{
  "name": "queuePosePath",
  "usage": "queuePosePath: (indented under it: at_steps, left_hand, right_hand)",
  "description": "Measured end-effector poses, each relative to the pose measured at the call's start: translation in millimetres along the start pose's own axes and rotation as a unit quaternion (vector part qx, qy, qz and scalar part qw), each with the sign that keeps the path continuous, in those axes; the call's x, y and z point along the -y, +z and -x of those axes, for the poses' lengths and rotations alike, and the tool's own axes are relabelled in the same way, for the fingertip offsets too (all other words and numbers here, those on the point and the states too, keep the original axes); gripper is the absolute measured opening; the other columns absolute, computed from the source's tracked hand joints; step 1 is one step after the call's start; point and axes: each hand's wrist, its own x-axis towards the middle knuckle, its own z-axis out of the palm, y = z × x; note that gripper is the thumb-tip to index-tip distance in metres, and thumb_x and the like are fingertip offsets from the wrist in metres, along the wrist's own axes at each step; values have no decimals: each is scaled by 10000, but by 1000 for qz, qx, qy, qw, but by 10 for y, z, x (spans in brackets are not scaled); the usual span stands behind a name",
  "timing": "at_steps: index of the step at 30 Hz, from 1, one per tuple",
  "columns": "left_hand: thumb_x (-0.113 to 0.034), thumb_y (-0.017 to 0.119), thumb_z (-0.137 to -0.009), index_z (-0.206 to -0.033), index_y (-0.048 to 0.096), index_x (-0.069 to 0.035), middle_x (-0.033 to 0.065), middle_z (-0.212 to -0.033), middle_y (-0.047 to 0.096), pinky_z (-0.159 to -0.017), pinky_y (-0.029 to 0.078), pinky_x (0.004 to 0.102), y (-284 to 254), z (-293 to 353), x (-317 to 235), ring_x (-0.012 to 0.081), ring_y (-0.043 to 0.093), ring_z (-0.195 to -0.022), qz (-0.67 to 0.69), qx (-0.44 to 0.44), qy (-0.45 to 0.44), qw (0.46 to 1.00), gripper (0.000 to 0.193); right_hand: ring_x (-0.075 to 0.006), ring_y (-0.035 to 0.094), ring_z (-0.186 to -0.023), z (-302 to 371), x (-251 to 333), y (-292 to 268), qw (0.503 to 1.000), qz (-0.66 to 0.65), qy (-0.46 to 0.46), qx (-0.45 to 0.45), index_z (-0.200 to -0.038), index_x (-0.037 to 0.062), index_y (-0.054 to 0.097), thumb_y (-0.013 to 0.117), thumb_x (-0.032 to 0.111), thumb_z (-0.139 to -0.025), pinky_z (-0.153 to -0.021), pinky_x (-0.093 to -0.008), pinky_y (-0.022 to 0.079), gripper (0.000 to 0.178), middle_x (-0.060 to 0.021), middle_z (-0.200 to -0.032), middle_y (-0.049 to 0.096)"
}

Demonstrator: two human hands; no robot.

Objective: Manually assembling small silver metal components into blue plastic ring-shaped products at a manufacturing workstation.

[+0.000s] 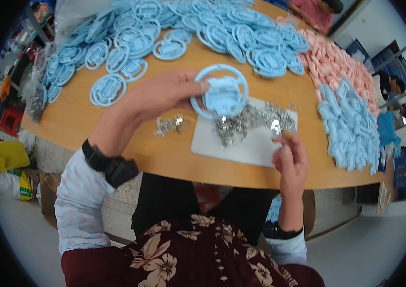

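Observation:
My left hand [167,93] is closed on the rim of a light blue plastic toy steering wheel [224,95], thumb on top. The wheel is held up above the far left part of a white board [255,152]. Small shiny metal pieces [234,126] lie heaped on that board, and a smaller group of metal pieces [169,125] sits on the table to its left. At the board's right edge, my right hand [293,160] has its fingers curled with thumb and fingertips close together. Whatever is between those fingertips is too small to make out.
Many blue wheels [138,40] are piled across the far side of the wooden table [160,153]. At the right lie a pile of pink plastic parts [339,62] and a pile of blue plastic parts [349,126]. Another person [315,12] is at the far right.

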Motion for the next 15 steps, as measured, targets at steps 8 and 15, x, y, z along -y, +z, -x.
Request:
queuePosePath:
  at_steps: [8, 15]
  left_hand:
    - [-176, 581, -1032, -1345, 572, 9, 52, -1220, 660, -962, 496, 293, 788, 637, 755, 88, 599, -1108, 51, 141, -72, 986, 364]
    - [-115, 542, -1019, -1250, 632, -18, 13, -1047, 674, -817, 509, 237, 985, 525, 798, 64, 608, -921, -43, 40, -25, 998, 267]
  right_hand:
    - [-22, 485, -650, 143, -145, 41, 950, -99, 216, 202, -1114, 23, 671, 605, 176, -1012, -551, -175, 361, 195, 12, -832, 671]
    - [-65, 559, -748, 100, 97, 221, 964, 86, 139, 211, -1010, -6, 701, 643, 167, -981, -675, -247, 471, 185, 12, -801, 653]
